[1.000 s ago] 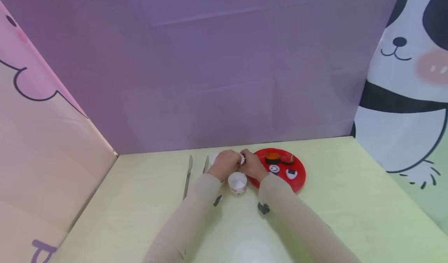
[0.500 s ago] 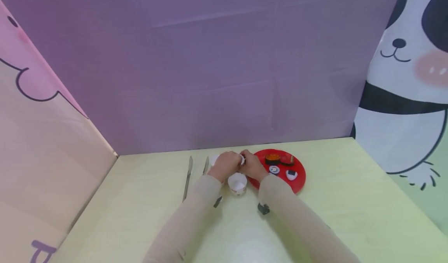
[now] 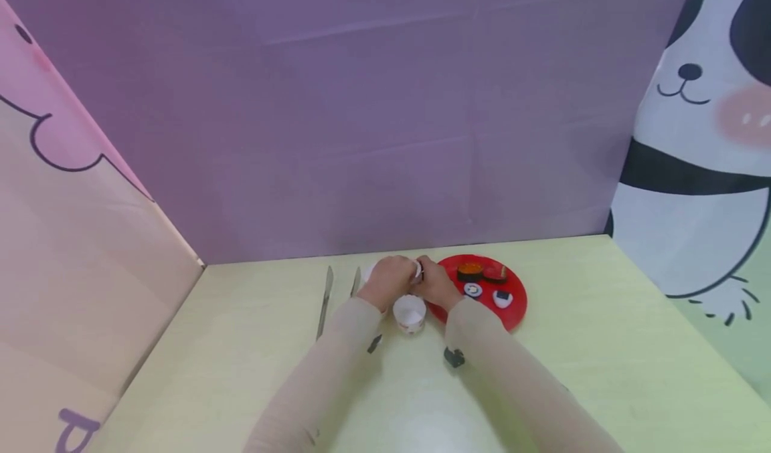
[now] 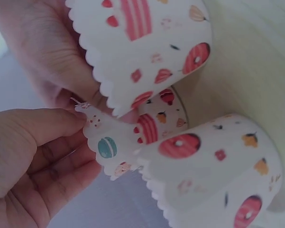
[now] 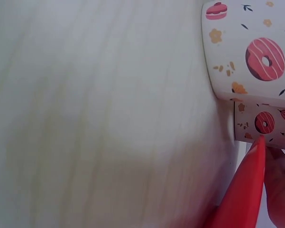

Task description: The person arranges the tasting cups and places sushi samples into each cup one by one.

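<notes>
In the head view my left hand (image 3: pixel 391 283) and right hand (image 3: pixel 436 283) meet at a white paper baking cup (image 3: pixel 417 271). The left wrist view shows that cup (image 4: pixel 107 142) with a scalloped rim and printed sweets; my left thumb and fingers (image 4: pixel 42 126) pinch its rim. My right hand (image 4: pixel 42 52) grips its other side, its fingertips partly hidden by a nearer cup (image 4: pixel 147 47). This nearer baking cup (image 3: pixel 409 314) stands upright between my wrists. Another printed cup (image 4: pixel 218 171) stands beside it in the left wrist view, mostly hidden in the head view by my left hand.
Right of my hands lies a red plate (image 3: pixel 514 314) with several sushi pieces (image 3: pixel 470 272). Two knives, one long (image 3: pixel 324 302) and one partly covered (image 3: pixel 355 282), lie to the left. A white object (image 3: pixel 369 272) shows behind my left hand. A purple backdrop (image 3: pixel 361 138) rises behind the table.
Both hands stay at the same cup and barely shift. The cups, plate and knives keep their places; only the head view moves slightly.
</notes>
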`<action>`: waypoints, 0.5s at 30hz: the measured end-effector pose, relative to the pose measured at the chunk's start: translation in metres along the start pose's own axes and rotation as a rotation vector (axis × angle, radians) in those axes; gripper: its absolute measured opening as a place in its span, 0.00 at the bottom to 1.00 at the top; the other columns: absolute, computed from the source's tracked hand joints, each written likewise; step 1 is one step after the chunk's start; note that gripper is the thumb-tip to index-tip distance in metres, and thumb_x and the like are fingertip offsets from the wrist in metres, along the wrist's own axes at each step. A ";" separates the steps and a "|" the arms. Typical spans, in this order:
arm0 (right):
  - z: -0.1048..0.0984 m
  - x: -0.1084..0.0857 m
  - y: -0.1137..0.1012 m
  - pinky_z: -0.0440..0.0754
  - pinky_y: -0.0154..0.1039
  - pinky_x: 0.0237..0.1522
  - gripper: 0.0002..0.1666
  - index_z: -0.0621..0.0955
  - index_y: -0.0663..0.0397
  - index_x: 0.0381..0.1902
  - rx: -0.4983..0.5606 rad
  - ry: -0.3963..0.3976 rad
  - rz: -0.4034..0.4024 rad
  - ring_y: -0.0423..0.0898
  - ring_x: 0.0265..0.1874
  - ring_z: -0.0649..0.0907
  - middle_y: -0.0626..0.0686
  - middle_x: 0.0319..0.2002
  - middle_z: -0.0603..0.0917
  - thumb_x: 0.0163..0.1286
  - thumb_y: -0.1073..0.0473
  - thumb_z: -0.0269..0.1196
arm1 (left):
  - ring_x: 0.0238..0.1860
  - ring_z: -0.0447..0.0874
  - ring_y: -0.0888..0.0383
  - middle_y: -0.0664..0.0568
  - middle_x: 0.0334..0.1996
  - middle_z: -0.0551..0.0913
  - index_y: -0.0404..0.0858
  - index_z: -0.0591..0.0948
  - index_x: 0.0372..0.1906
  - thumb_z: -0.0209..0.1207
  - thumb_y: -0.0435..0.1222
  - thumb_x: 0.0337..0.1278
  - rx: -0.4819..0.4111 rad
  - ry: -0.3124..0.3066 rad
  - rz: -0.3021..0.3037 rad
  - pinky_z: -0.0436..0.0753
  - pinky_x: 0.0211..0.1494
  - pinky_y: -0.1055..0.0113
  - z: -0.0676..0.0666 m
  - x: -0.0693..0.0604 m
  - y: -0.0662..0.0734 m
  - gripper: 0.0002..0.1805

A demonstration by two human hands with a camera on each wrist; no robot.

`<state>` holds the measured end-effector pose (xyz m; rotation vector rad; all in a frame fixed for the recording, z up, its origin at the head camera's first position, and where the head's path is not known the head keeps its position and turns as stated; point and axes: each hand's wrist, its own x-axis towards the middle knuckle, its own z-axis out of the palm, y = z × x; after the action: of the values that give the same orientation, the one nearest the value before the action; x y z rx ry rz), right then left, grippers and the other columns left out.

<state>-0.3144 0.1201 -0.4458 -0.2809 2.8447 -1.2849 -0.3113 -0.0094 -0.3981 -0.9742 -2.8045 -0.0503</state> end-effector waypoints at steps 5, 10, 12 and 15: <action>0.001 0.002 0.004 0.75 0.50 0.55 0.28 0.70 0.58 0.54 0.038 -0.007 0.001 0.54 0.49 0.77 0.57 0.49 0.79 0.59 0.57 0.69 | 0.28 0.78 0.60 0.54 0.26 0.81 0.42 0.84 0.33 0.65 0.36 0.52 0.053 -0.027 -0.019 0.78 0.33 0.68 -0.009 -0.002 -0.001 0.04; 0.002 0.004 0.005 0.76 0.49 0.54 0.30 0.71 0.57 0.54 0.070 -0.023 0.028 0.53 0.50 0.77 0.56 0.51 0.79 0.57 0.57 0.70 | 0.32 0.80 0.59 0.54 0.30 0.81 0.41 0.83 0.37 0.70 0.38 0.45 0.098 -0.043 -0.032 0.80 0.36 0.68 -0.019 -0.007 0.001 0.12; 0.003 0.005 0.005 0.77 0.48 0.53 0.29 0.71 0.57 0.53 0.067 -0.025 0.038 0.52 0.48 0.78 0.55 0.49 0.79 0.56 0.57 0.71 | 0.32 0.80 0.58 0.53 0.31 0.82 0.41 0.82 0.38 0.72 0.38 0.43 0.099 -0.051 -0.042 0.81 0.36 0.68 -0.025 -0.009 0.002 0.14; 0.003 0.006 0.004 0.78 0.47 0.51 0.28 0.71 0.56 0.49 0.055 -0.023 0.052 0.50 0.44 0.78 0.53 0.45 0.79 0.55 0.56 0.71 | 0.32 0.80 0.57 0.52 0.32 0.82 0.41 0.82 0.38 0.72 0.36 0.42 0.103 -0.053 -0.057 0.81 0.35 0.67 -0.032 -0.012 0.002 0.15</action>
<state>-0.3208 0.1194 -0.4505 -0.2177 2.7723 -1.3390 -0.2961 -0.0181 -0.3686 -0.8853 -2.8508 0.1130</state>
